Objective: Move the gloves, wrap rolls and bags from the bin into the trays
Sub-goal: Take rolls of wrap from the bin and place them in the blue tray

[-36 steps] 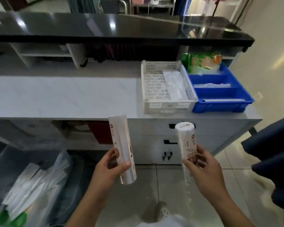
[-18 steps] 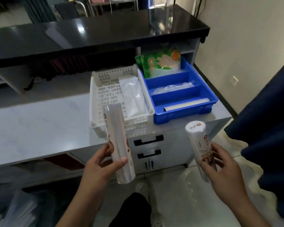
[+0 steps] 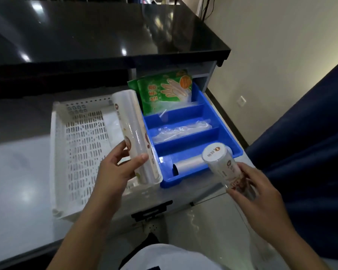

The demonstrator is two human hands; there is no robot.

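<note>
My left hand (image 3: pixel 117 168) grips a white wrap roll (image 3: pixel 133 131) held above the right side of the white perforated tray (image 3: pixel 76 145). My right hand (image 3: pixel 256 195) grips a second wrap roll (image 3: pixel 222 166) over the front right corner of the blue divided tray (image 3: pixel 230 137). The blue tray's back compartment holds green glove packets (image 3: pixel 164 92), its middle one clear plastic bags (image 3: pixel 180 131), its front one a clear roll (image 3: pixel 189 164). The bin is out of view.
Both trays stand side by side on a pale grey counter (image 3: pixel 18 172) under a black glossy upper shelf (image 3: pixel 98 36). Dark blue fabric (image 3: pixel 304 152) hangs at the right. Drawer handles (image 3: pixel 152 211) show below the counter edge, beside a beige wall.
I have come closer to the counter and both hands have risen. The left roll went from below the counter edge to above the white tray, and the right roll to the blue tray's corner.
</note>
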